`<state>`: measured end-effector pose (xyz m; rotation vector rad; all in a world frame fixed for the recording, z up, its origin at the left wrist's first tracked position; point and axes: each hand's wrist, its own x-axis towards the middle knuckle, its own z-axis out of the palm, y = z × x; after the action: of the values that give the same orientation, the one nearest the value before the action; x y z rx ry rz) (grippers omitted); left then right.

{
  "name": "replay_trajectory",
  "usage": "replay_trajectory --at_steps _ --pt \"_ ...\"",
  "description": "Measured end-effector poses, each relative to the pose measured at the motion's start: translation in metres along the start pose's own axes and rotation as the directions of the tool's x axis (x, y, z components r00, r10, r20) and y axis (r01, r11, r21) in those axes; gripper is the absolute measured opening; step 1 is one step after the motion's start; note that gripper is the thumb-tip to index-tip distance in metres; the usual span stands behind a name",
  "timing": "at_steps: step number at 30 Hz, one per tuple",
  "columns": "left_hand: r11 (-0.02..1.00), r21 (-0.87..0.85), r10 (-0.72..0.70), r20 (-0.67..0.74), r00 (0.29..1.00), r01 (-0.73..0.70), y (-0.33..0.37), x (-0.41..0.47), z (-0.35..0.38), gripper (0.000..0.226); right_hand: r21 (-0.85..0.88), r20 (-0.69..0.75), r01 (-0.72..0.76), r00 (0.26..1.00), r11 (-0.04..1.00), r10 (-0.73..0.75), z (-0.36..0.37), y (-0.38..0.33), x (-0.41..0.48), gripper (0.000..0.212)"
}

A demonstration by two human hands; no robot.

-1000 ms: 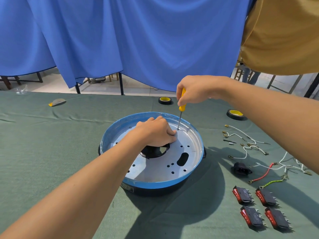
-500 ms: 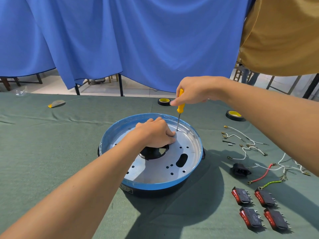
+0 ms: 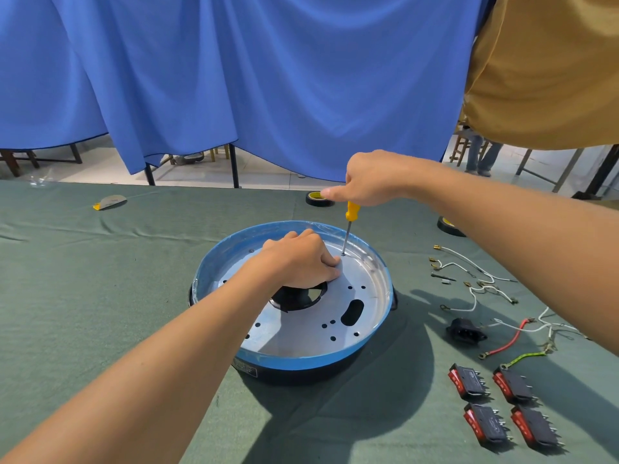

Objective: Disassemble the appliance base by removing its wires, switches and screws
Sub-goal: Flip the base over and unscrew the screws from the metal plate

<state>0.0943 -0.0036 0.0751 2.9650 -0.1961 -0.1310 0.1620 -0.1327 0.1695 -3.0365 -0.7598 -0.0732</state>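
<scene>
Round blue-rimmed appliance base (image 3: 291,365) sits on the green table cloth (image 3: 100,313), silver perforated plate up. At the plate's far side is a small screw (image 3: 343,253), with the tip of the yellow-handled screwdriver (image 3: 351,211) seated in it and the shaft near upright, presumably for a square bite. Right hand (image 3: 371,179) is wrapped round the handle from above. Left hand (image 3: 301,259), fingers curled, bears on the plate beside the screw, likely to stop the base turning. Right of the base: four black-and-red rocker switches (image 3: 467,380) and loose wires (image 3: 469,279), already out.

A green cloth (image 3: 100,296) covers my table, with a blue curtain (image 3: 268,78) hanging behind. One tape roll (image 3: 314,199) sits far across, a second tape roll (image 3: 447,226) to its right. A scrap (image 3: 109,201), perhaps sandpaper, lies far left.
</scene>
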Motion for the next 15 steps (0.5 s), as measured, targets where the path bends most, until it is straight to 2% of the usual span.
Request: replay_trajectory --at_steps 3,7,9,11,12,14,15 --pt "1.000 -0.003 0.001 0.001 1.000 -0.001 -0.0005 0.0000 0.0001 0.040 0.020 -0.033 0.013 0.999 1.000 -0.013 0.0039 -0.0011 -0.0010 0.037" --pt "1.000 -0.004 -0.001 0.005 1.000 0.001 -0.0002 0.0002 0.0005 0.041 0.022 0.084 0.029 0.996 0.999 -0.031 -0.0038 -0.0016 -0.0009 0.021" --pt "1.000 -0.006 0.000 0.004 1.000 0.000 -0.0001 0.0000 0.0004 0.041 -0.009 0.105 0.032 0.994 0.999 -0.031 -0.0059 -0.0010 0.0008 0.033" --pt "1.000 -0.004 0.003 0.005 1.000 -0.003 -0.0001 -0.0004 0.0001 0.040 -0.047 0.047 0.006 0.999 0.999 -0.004 -0.0039 0.0002 0.0003 0.051" --pt "1.000 -0.005 0.005 0.005 1.000 -0.005 0.0000 -0.0006 0.0000 0.040 -0.052 0.003 -0.007 1.000 0.999 0.007 -0.0013 0.0006 0.0000 0.053" --pt "1.000 -0.006 0.006 0.003 1.000 -0.006 0.0000 -0.0008 0.0001 0.040 -0.036 -0.035 -0.004 0.999 0.999 0.003 0.0029 0.0000 -0.0008 0.045" --pt "1.000 -0.004 0.006 0.003 1.000 -0.006 -0.0002 -0.0008 0.0002 0.040 -0.028 -0.036 0.000 0.999 1.000 -0.001 0.0029 -0.0018 -0.0021 0.034"
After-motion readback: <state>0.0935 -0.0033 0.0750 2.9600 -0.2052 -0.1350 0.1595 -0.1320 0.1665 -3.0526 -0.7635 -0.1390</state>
